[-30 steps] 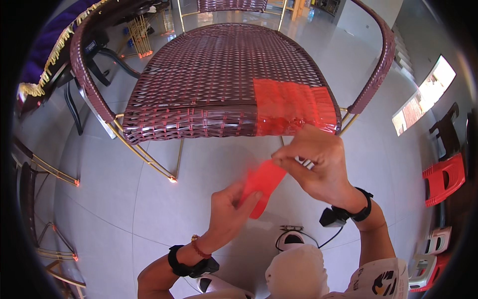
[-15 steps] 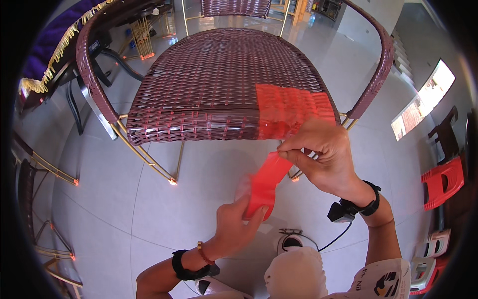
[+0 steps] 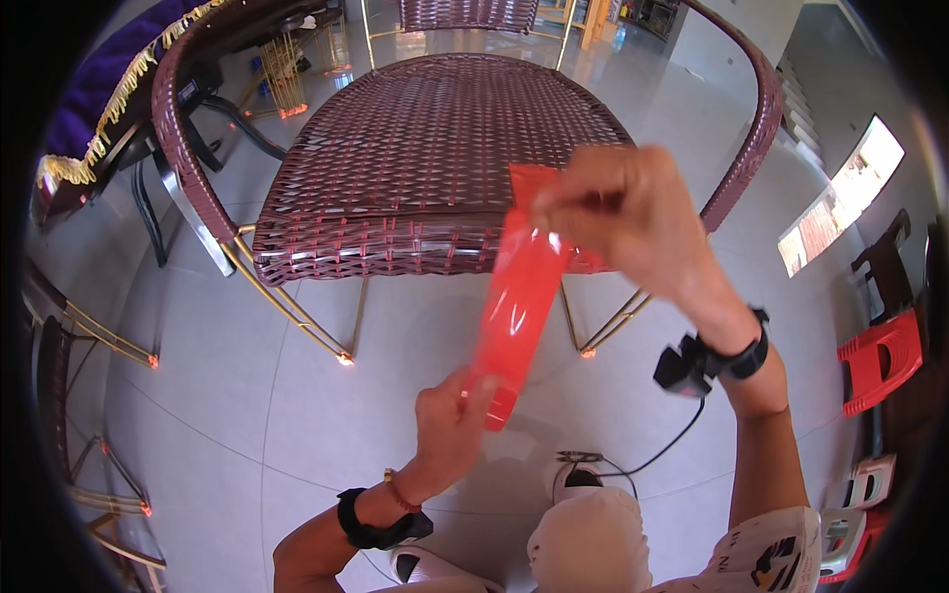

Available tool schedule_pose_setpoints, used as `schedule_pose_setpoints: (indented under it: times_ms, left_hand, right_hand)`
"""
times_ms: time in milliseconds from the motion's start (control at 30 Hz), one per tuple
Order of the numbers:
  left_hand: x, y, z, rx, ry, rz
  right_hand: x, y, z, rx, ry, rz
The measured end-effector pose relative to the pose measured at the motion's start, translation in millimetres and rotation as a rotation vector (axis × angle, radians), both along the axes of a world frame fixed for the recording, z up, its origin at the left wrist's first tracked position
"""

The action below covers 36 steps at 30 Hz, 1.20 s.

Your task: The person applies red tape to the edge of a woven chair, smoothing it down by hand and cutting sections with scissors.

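My left hand (image 3: 447,435) is closed round a roll of red tape (image 3: 501,407) below the seat's front edge. From it a wide, glossy strip of red tape (image 3: 516,308) runs up to my right hand (image 3: 638,222), which pinches the free end and is blurred by motion. Behind that hand is the brown-and-red woven chair seat (image 3: 415,148). Red tape (image 3: 531,178) covers its front right part, now mostly hidden by my right hand and the strip.
Woven armrests curve up on both sides, the right armrest (image 3: 756,138) beyond my right hand. Thin gold legs (image 3: 297,321) stand below the seat. A purple cloth (image 3: 94,84) with gold fringe lies at far left. Red stools (image 3: 880,364) are at right.
My right hand has moved up over the seat, drawing out a longer strip of red tape. My left hand has shifted slightly left and stays on the roll.
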<state>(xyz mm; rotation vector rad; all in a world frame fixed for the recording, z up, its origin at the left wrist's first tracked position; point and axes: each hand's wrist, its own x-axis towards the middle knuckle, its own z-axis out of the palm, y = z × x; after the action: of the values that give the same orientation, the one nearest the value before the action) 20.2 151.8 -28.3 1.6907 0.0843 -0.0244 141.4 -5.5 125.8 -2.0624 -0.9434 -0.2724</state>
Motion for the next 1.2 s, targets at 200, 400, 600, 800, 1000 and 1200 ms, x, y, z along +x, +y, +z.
schedule_pose_setpoints:
  times_ms: [200,400,600,800,1000,1200]
  left_hand:
    - [-10,3,22,0.061,-0.378,-0.005]
    - [-18,-3,26,-0.023,-0.218,-0.033]
    - [-12,-9,9,-0.079,-0.223,0.007]
    - [-1,-2,7,-0.126,0.002,0.004]
    - [6,-1,24,-0.187,-0.013,0.009]
    - [3,-1,30,-0.178,-0.021,0.046]
  right_hand:
    - [45,24,14,0.039,0.034,0.136]
    - [48,21,-4,0.097,-0.284,0.178]
    - [42,24,-6,0.01,-0.012,0.065]
    - [53,29,2,-0.077,-0.119,-0.045]
    - [91,28,-3,-0.078,-0.062,0.009]
    - [99,41,2,-0.086,0.106,0.013]
